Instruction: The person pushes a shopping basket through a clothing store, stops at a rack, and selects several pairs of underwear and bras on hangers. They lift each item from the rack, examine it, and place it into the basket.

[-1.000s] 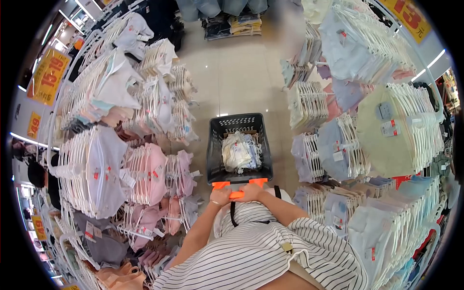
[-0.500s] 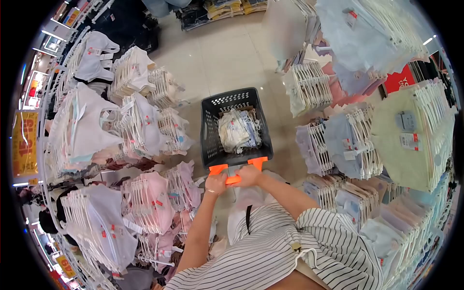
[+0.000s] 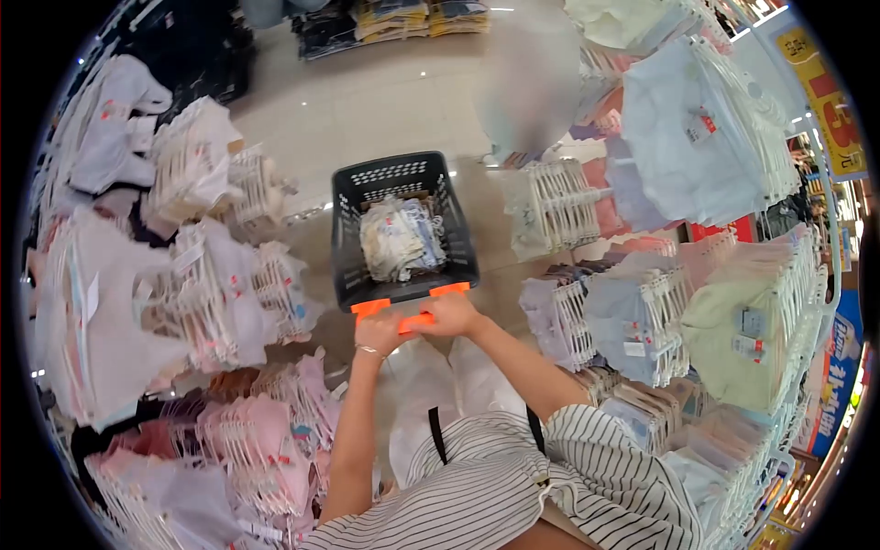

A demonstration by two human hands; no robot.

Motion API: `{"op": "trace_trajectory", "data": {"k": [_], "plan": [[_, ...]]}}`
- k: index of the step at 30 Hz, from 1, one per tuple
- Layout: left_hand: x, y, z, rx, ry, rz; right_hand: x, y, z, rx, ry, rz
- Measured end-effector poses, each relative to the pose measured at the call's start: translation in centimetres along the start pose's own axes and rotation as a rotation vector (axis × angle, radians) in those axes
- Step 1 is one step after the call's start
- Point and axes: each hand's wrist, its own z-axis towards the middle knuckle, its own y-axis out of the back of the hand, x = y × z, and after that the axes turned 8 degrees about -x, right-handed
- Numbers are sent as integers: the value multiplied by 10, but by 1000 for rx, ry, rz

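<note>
**Both hands on bskt handle, aisle btwn clothes racks**

L hand (image 3: 380,332) and R hand (image 3: 446,316) are both closing round the orange handle (image 3: 418,323), L at its left end, R at its right, just beside each other. Step in hand, judging by grip: steering the dark bskt (image 3: 346,247); push vs. pull, can't tell. Any move along the aisle is calling for even force from both hands, w/ bskt sides clear of the racks.

Pale clothes (image 3: 399,240) are lying heaped in bskt, btwn its side walls, w/ space showing toward the far L corner. Bskt is standing upright on the shiny tiled floor (image 3: 367,115), its near edge facing the person.

Room: store. Pale garments (image 3: 110,312) and pink garments (image 3: 261,440) are hanging L; blue garments (image 3: 687,128) and green garments (image 3: 733,321) R, w/ a yellow sign (image 3: 830,110) beyond. Folded stacks (image 3: 390,20) are sitting at the far end.
</note>
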Motion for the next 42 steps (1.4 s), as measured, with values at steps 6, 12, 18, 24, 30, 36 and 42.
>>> {"op": "trace_trajectory", "data": {"k": [6,12,18,24,30,36,42], "plan": [[25,27,65,193,162,-269,-13,12,55,-352,-124,372],[99,1,124,398,1060,-1300,-30,7,94,-381,-69,405],[130,-108,203,564,393,-51,-24,21,100,-196,-90,639],[172,-318,232,757,756,-73,-55,19,96,38,-570,1474],[195,-434,250,507,968,79,-149,23,84,-97,-718,1234],[220,-463,250,469,831,109,-195,-17,73,-115,-909,845],[209,-410,247,229,892,-12,-191,-4,101,-278,-989,934]]}}
